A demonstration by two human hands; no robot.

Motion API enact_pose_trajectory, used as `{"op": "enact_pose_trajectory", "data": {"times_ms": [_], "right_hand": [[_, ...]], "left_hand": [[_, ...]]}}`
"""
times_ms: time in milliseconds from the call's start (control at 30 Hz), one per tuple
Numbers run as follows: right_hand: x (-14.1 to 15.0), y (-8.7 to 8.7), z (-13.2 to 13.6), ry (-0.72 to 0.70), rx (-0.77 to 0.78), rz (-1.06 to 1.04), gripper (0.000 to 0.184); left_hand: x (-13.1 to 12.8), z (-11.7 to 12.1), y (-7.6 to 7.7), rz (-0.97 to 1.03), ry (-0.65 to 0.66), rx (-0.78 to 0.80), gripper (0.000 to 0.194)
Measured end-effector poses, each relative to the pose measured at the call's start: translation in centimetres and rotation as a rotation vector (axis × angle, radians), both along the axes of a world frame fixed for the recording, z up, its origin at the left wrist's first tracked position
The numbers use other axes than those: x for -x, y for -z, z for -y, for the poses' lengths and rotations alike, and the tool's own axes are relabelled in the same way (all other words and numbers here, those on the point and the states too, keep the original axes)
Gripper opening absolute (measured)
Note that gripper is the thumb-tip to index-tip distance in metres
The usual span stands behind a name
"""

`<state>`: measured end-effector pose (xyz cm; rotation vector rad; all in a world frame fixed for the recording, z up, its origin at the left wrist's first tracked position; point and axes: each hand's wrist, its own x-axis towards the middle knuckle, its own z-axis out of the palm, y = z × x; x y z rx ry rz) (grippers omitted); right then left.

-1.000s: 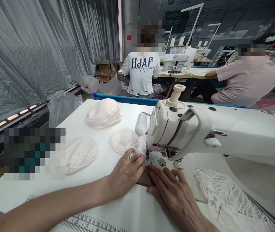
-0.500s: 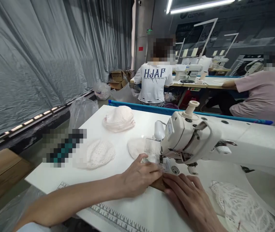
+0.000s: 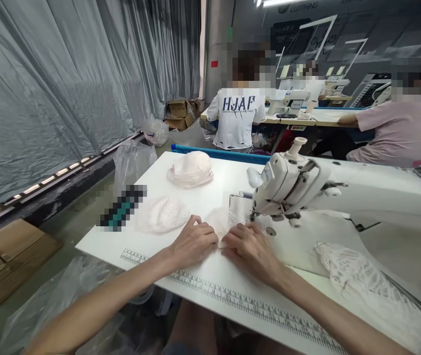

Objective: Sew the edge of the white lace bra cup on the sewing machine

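Observation:
A thin white fabric piece [image 3: 218, 217] lies by the presser foot of a white sewing machine [image 3: 287, 190], partly covered by my fingers. My left hand [image 3: 195, 240] pinches its near left edge, fingers curled. Close beside it, my right hand [image 3: 249, 250] is closed on the same edge, just in front of the needle area; its fingertips are mostly hidden. Left of my hands lies a pale lace cup [image 3: 164, 214], and behind that sits a stack of pinkish-white cups [image 3: 191, 170].
White lace [image 3: 358, 276] lies on the right, with dark metal scissors or tweezers [image 3: 413, 296] over it. A printed ruler [image 3: 232, 296] runs along the table's front edge. A cardboard box [image 3: 14, 256] stands on the floor at left. Two people [image 3: 236, 116] sit farther off.
Both hands have drawn back toward me from the needle with the fabric, and my right hand has shifted left beside my left. The camera view has shifted, showing more of the table front.

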<state>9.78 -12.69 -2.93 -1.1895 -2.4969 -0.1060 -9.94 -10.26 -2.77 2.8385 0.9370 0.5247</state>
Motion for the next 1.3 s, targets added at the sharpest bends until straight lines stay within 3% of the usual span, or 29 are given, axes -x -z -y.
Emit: {"op": "enact_pose_trajectory", "data": {"times_ms": [67,133,233,333,433,500,567,767,900,1033,1133,1300], "right_hand": [[0.7,0.0,0.5,-0.01,0.06,0.003,0.023],[0.7,-0.4,1.6,-0.027,0.175,-0.025,0.024],[-0.7,-2.0,3.9,-0.051,0.592,-0.162,0.022],[-2.5,-4.3,6.3,-0.047,0.977,-0.328,0.022],[-3.6,-5.7,8.9,-0.058,1.222,-0.469,0.02],[-3.6,-5.5,10.7,-0.064,1.347,-0.567,0.021],[-3.1,-4.5,12.4,-0.063,1.413,-0.673,0.023],[-2.8,-0.3,15.7,-0.06,1.491,-0.899,0.028],[-4.2,2.0,16.9,-0.028,1.492,-0.86,0.034],[-4.9,3.7,17.8,-0.08,1.454,-0.9,0.038],[-4.5,4.6,18.6,-0.12,1.434,-0.984,0.035],[-3.4,5.7,20.0,-0.053,1.375,-1.051,0.028]], "left_hand": [[0.9,1.1,-0.4,0.022,-0.003,0.082,0.014],[1.9,2.0,-0.7,0.05,-0.012,0.172,0.014],[2.5,3.6,-1.0,0.146,-0.015,0.386,0.007],[2.0,5.9,-1.7,0.334,0.063,0.692,0.011],[0.9,8.4,-2.9,0.46,0.124,1.099,0.016],[0.3,9.8,-3.3,0.441,0.097,1.337,0.021],[-0.2,10.9,-3.3,0.411,0.033,1.453,0.025],[-0.7,13.4,0.0,0.421,-0.06,1.611,0.036],[-1.2,14.9,1.9,0.354,-0.121,1.537,0.032],[-2.1,15.6,2.2,0.336,-0.12,1.517,0.023],[-2.6,15.8,2.3,0.266,-0.111,1.445,0.027],[-2.6,16.1,3.5,0.221,-0.151,1.378,0.038]]}}
